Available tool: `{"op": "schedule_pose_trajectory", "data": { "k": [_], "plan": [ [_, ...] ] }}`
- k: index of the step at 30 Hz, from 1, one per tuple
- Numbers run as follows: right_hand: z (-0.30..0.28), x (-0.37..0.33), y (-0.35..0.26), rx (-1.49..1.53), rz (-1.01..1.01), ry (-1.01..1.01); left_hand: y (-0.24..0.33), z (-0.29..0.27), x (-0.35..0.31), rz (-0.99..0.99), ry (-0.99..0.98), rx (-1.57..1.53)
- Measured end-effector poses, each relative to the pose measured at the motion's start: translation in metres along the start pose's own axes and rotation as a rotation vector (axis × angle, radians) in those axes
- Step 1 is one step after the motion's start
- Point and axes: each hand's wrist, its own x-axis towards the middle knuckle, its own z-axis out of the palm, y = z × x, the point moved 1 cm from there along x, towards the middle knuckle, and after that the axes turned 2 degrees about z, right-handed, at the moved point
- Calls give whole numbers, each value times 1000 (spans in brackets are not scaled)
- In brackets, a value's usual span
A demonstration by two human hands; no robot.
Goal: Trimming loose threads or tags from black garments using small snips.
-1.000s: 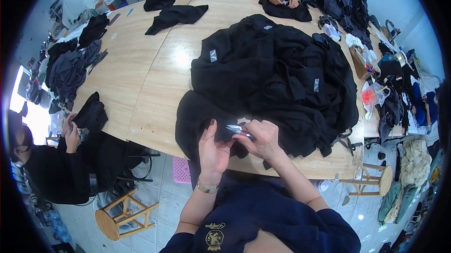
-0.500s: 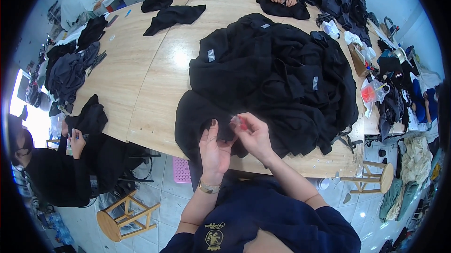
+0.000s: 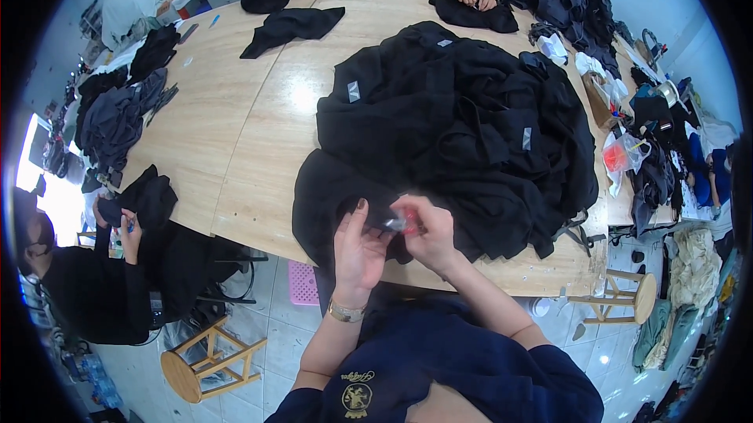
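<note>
A large heap of black garments (image 3: 423, 109) lies on the table in front of me. At its near edge, my left hand (image 3: 359, 254) is palm up beside the black cloth. Its thumb stands apart from the fingers, whose tips are partly hidden against the dark fabric. Close to those fingertips, my right hand (image 3: 429, 236) is closed around a small red-handled tool (image 3: 409, 223) with a shiny tip pointing left. The tool is smeared by motion, so its exact kind does not show.
The pale wooden table (image 3: 235, 101) spreads left and away. Two people work at its far side and a person in black (image 3: 86, 289) at the left, each with dark cloth. Wooden stools (image 3: 182, 376) stand left and right. A plastic cup (image 3: 616, 158) is at the right.
My right hand and its tool have shifted slightly right; my left hand has barely moved. The person at the left and one at the far side have moved their dark cloth.
</note>
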Motion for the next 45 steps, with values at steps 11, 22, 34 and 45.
{"op": "schedule_pose_trajectory", "data": {
  "k": [11, 22, 34, 45],
  "plan": [
    [-6, -12, 4, 29, 268, 26, 5, 9, -1, 36, 17, -34],
    [-12, -11, 10, -337, 26, 9, 1, 4, 0, 78, 3, -3],
    [-16, -5, 8, -367, -27, -22, 3, 9, -2, 104, 17, 71],
    [-18, 1, -1, -113, 216, 1, 1, 17, -6, 173, 0, 133]
  ]
}}
